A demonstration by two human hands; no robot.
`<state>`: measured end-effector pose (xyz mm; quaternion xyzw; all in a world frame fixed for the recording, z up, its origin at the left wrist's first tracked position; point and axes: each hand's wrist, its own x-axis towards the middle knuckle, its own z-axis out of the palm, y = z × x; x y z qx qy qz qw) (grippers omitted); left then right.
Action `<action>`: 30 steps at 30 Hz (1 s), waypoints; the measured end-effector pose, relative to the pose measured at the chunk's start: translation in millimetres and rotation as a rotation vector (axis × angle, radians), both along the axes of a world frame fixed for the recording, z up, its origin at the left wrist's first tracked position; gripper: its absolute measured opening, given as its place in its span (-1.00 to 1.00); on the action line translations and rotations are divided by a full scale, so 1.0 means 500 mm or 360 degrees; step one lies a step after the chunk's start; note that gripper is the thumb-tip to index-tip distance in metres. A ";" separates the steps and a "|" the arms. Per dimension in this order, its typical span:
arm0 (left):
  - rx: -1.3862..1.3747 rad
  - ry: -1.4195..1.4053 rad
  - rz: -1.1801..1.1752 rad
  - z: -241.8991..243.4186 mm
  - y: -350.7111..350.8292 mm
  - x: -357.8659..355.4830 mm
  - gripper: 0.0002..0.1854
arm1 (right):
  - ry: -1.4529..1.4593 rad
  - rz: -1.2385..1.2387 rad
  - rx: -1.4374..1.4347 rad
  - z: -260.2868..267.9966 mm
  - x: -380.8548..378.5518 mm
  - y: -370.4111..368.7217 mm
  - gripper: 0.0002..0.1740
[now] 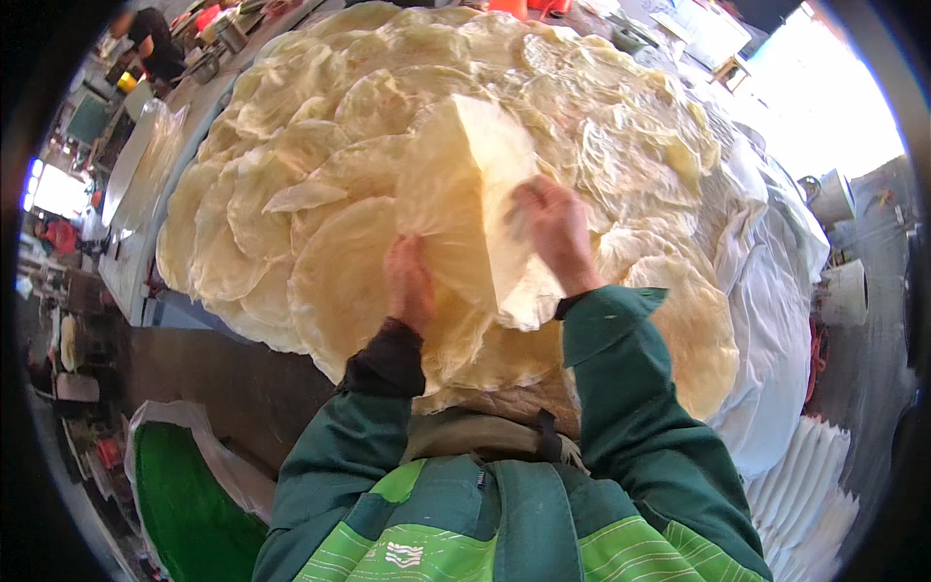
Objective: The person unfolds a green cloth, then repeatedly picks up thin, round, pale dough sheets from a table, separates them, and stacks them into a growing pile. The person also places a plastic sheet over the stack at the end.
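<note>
A thin, pale yellow round flatbread-like sheet (pixel 447 189) is raised in front of me and folded along a near-upright crease. My left hand (pixel 409 280) pinches its lower left part, fingers curled. On the other side, my right hand (pixel 556 231) is slightly blurred, its fingers curled at the right-hand flap. Under and around both hands spreads a broad layer of overlapping sheets of the same kind (pixel 233 240). One round sheet (pixel 342 269) lies flat just left of my left hand. Another sheet (pixel 676 313) rests at the right near edge, beyond my right forearm.
White cloth (pixel 771 335) hangs over the right side of the table. Left of the pile is a board with clear plastic (pixel 145 167). A green-lined container (pixel 182 502) stands low at left, white ridged stacks (pixel 800 473) at lower right. A person (pixel 153 44) is at far left.
</note>
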<state>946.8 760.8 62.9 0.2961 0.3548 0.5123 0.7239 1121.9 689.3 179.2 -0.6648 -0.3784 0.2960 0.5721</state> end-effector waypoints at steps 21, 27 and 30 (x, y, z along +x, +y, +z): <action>0.0307 0.0406 0.0039 0.282 0.085 0.052 -0.55 | 0.0554 -0.0829 -0.0252 -0.256 0.322 -0.667 -0.82; 0.0513 -0.0359 -0.1185 0.258 0.353 0.062 -0.52 | 0.0132 -0.1164 -0.0627 -0.365 0.327 -0.732 -0.80; 0.0672 -0.0275 -0.0943 0.329 0.318 0.163 -0.55 | -0.0219 -0.1266 -0.0959 -0.322 0.298 -0.723 -0.78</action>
